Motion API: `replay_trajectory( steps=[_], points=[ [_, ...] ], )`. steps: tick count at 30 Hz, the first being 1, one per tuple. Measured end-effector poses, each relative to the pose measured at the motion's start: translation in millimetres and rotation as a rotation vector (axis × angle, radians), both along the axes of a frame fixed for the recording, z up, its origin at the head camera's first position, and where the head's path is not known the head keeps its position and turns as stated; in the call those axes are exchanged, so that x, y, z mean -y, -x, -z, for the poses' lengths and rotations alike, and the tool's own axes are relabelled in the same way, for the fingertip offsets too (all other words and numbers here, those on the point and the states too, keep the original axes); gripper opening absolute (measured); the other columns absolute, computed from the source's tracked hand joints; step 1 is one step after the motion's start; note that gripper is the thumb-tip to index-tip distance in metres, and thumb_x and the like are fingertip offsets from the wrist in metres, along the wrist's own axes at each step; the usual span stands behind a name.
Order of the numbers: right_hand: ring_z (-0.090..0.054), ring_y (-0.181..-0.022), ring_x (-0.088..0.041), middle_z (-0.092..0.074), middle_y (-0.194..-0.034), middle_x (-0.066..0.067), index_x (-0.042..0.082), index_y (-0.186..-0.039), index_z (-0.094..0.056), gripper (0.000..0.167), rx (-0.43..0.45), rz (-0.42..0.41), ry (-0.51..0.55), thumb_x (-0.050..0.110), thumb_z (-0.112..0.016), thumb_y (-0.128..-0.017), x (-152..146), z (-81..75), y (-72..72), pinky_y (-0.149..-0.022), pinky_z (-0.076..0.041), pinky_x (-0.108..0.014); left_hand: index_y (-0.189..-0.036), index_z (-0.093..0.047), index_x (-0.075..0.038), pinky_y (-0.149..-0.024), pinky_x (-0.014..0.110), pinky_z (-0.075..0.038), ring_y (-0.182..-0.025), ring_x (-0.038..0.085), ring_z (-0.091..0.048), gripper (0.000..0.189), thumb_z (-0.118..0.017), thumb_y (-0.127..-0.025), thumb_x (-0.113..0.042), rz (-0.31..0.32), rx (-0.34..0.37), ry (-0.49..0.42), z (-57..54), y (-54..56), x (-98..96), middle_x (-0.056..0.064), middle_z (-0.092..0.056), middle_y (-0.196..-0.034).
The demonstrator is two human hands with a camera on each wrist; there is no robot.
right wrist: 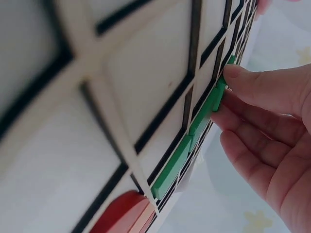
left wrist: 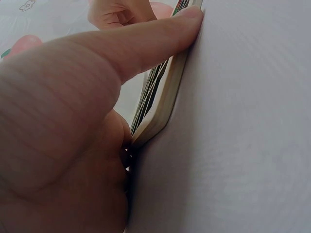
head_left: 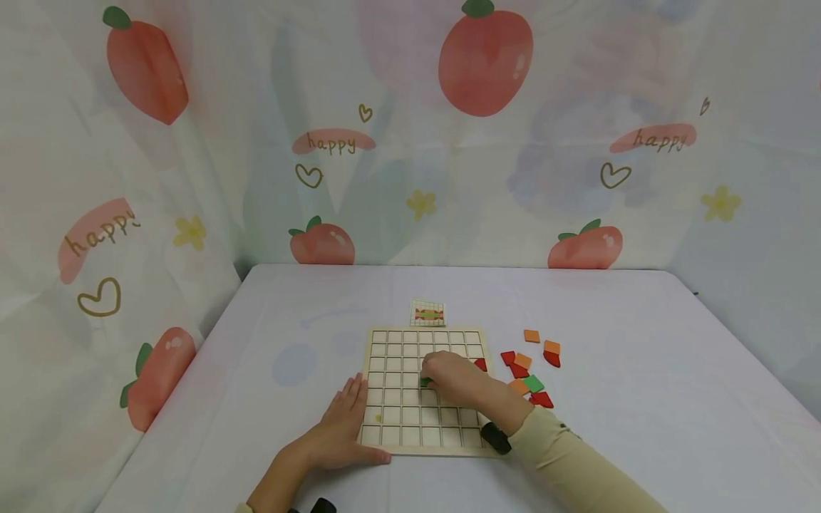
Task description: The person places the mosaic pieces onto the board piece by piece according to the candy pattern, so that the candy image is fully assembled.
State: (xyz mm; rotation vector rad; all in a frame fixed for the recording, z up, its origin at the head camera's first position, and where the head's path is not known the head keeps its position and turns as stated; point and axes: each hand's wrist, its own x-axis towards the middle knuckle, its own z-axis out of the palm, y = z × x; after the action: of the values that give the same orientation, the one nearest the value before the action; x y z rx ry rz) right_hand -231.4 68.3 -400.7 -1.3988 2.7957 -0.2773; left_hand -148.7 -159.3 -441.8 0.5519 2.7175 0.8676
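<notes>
A wooden grid board (head_left: 391, 417) lies on the table. Over its middle, my right hand (head_left: 455, 377) pinches a green square tile (right wrist: 219, 97) between thumb and fingers, right at the grid cells. In the right wrist view, more green tiles (right wrist: 172, 170) sit in a row in neighbouring cells, with a red curved tile (right wrist: 119, 213) at the near end. My left hand (head_left: 340, 431) rests at the board's near left corner, fingers straight along the left edge and thumb along the front edge (left wrist: 167, 92). In the head view my right hand covers most of the row.
Right of the board lie loose tiles: several orange squares (head_left: 532, 335), red curved pieces (head_left: 541, 400) and a green square (head_left: 533, 383). A small pattern card (head_left: 428, 313) stands just behind the board's far edge. Printed cloth (head_left: 410, 235) hangs behind the white table (head_left: 641, 399).
</notes>
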Motion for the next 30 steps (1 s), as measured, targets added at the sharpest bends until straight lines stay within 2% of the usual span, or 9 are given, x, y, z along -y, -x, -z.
replay_trajectory(
  steps=[8, 11, 14, 18, 30],
  points=[
    [-0.054, -0.073, -0.013, -0.060, -0.078, -0.002, 0.006, -0.073, -0.067, 0.011, 0.026, -0.005, 0.018, -0.004, -0.068, -0.078, -0.6, -0.2, -0.6, -0.066, -0.046, -0.026, -0.142, -0.004, 0.010, -0.107, 0.050, -0.005, -0.137, 0.035, 0.004, 0.121, -0.065, -0.070, -0.065, -0.005, 0.002, 0.001, -1.4, -0.8, 0.5, 0.025, 0.001, -0.149],
    [-0.058, -0.081, -0.016, -0.062, -0.086, -0.004, 0.005, -0.081, -0.069, 0.007, 0.035, 0.001, 0.027, -0.002, -0.068, -0.079, -1.1, 0.3, -0.9, -0.072, -0.048, -0.027, -0.142, -0.003, 0.011, -0.107, 0.051, -0.006, -0.136, 0.036, 0.003, 0.121, -0.066, -0.070, -0.064, -0.003, 0.001, -0.006, -2.6, -1.6, 1.1, 0.026, 0.001, -0.149],
    [-0.059, -0.088, -0.018, -0.062, -0.093, -0.005, 0.004, -0.091, -0.071, 0.013, 0.052, 0.016, 0.048, -0.001, -0.069, -0.079, -4.9, 0.1, -1.8, -0.076, -0.049, -0.029, -0.142, -0.004, 0.012, -0.106, 0.052, -0.006, -0.136, 0.036, 0.003, 0.121, -0.066, -0.070, -0.064, -0.003, 0.002, -0.010, -3.0, -2.2, 1.4, 0.027, 0.000, -0.149],
    [-0.059, -0.089, -0.021, -0.062, -0.094, -0.006, 0.002, -0.093, -0.071, 0.016, 0.073, 0.048, 0.079, -0.002, -0.069, -0.078, -15.8, -2.8, -3.8, -0.077, -0.049, -0.032, -0.142, -0.004, 0.010, -0.107, 0.050, -0.004, -0.137, 0.034, 0.004, 0.122, -0.064, -0.069, -0.066, -0.002, 0.002, 0.005, -1.9, -2.3, 1.0, 0.024, 0.001, -0.149],
    [-0.059, -0.086, -0.020, -0.062, -0.091, -0.005, 0.001, -0.095, -0.070, 0.017, 0.096, 0.146, 0.074, -0.001, -0.070, -0.078, -48.7, -4.5, -4.3, -0.074, -0.050, -0.033, -0.142, -0.003, 0.011, -0.107, 0.051, -0.004, -0.137, 0.035, 0.004, 0.121, -0.067, -0.070, -0.062, 0.001, -0.009, -0.016, -1.6, -1.4, 0.3, 0.025, 0.001, -0.149]
  ],
)
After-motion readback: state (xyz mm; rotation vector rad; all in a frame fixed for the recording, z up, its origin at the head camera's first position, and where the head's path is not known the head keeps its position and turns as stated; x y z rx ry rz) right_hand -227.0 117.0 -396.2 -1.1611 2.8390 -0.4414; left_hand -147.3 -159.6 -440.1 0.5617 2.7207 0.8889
